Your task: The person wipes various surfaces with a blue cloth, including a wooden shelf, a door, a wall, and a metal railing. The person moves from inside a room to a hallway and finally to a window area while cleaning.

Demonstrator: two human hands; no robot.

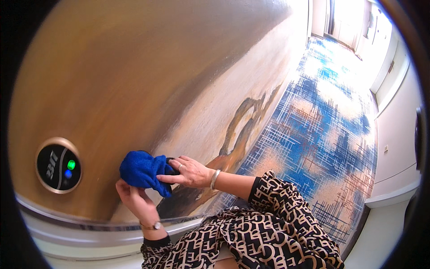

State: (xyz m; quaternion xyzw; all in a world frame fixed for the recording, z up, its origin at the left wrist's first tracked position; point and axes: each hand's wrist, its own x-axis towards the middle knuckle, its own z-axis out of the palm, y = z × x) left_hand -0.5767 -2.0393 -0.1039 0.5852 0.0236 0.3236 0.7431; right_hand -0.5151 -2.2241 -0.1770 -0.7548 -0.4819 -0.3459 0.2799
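Observation:
A blue terry cloth (pixel 142 169) is bunched over a dark object that shows only in part at its top and right edges; I cannot tell what it is. My left hand (pixel 134 198), with a watch at the wrist, holds the cloth from below on its left side. My right hand (pixel 189 172), wearing a ring and a silver bangle, grips the cloth and the dark part at its right end. Both hands are in front of a large brown and cream painted wall panel (pixel 111 84). Some fingertips are hidden behind the cloth.
Left of the hands, a round black wall device (pixel 58 165) with a gold rim shows green and blue lights. A pale molding (pixel 84 230) borders the panel. Beyond it, a blue patterned carpet (pixel 322 134) runs along a corridor with white doors (pixel 391 74) on the right.

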